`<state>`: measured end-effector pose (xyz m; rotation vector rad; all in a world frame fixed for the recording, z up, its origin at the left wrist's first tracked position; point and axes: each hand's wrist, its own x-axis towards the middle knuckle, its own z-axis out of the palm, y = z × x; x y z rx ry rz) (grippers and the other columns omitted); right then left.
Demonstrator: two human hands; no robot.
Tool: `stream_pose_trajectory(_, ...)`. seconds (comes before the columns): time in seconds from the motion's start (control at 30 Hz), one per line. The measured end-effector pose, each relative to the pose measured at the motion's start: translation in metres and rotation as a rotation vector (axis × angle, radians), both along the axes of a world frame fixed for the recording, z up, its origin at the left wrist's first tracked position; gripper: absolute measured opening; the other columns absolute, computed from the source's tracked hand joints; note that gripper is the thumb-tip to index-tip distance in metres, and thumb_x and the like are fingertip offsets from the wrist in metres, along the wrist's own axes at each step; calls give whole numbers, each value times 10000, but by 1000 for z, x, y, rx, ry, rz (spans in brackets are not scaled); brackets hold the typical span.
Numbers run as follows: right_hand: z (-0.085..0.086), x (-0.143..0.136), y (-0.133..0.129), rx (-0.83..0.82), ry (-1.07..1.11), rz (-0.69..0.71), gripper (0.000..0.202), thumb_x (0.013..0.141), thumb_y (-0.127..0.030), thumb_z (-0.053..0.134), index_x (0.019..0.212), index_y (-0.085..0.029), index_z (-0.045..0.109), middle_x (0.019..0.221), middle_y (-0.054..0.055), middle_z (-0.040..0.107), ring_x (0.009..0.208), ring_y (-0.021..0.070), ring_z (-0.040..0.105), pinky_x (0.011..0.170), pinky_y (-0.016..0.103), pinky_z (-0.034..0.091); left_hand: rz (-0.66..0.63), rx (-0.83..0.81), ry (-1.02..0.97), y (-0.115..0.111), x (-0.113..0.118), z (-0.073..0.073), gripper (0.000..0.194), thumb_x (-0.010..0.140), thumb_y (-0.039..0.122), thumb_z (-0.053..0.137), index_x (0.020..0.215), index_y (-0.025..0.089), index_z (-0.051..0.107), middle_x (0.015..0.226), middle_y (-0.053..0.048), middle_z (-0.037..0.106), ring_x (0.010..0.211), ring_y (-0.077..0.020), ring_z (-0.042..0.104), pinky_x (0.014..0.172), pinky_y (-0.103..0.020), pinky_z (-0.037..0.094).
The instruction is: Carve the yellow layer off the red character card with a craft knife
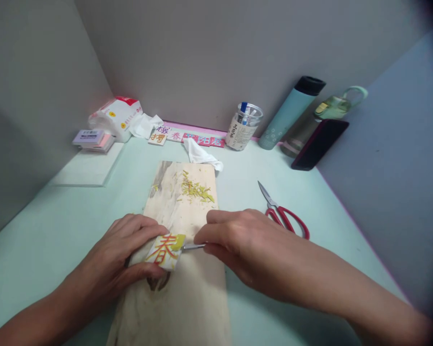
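Observation:
A small white block (162, 253) with a raised orange character and a yellow patch at its upper right corner lies over the wooden board (198, 298). My left hand (124, 254) grips it from the left, fingers along the top edge and thumb at the bottom edge. From the right, my right hand (238, 242) pinches a thin metal carving tool (194, 246), whose tip meets the block's right edge beside the yellow patch. Yellow shavings (195, 188) are scattered on the board's far part.
Red-handled scissors (282, 211) lie to the right. Behind stand a pen jar (243, 127), a blue bottle (290, 113), a green-lidded bottle (332, 106) and a phone (319, 145). Crumpled tissue (202, 156), lettered blocks (175, 136), a tissue pack (117, 117) and a white slab (88, 168) sit further left.

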<state>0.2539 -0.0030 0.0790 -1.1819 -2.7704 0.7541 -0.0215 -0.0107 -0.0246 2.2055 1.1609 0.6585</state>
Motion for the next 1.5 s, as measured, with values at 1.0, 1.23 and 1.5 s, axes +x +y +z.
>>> stream_pose_trajectory(1.0,-74,13,-53,470,111,-95,358,1086,-174,247,1308,-135,525,915,73,666,744,152,661,588,235,527,12,-38,-9,-10,4,-1,503,862,412,775,1306,387,539,1249,7,565,1156,-260,505,973,-365,437)
stream_pose_trajectory(1.23,-72,10,-56,543,103,-21,355,1078,-158,246,1289,-100,524,747,6,621,507,118,529,454,262,397,17,-36,5,-12,6,1,515,855,340,786,1297,377,524,1255,18,553,1168,-252,488,987,-359,408)
stream_pose_trajectory(1.5,-80,2,-61,602,164,-122,398,1101,-226,218,1215,-110,582,688,-1,604,454,106,462,429,261,344,9,5,18,-11,6,-3,556,816,355,833,1281,367,529,1227,19,577,1150,-254,502,973,-363,411)
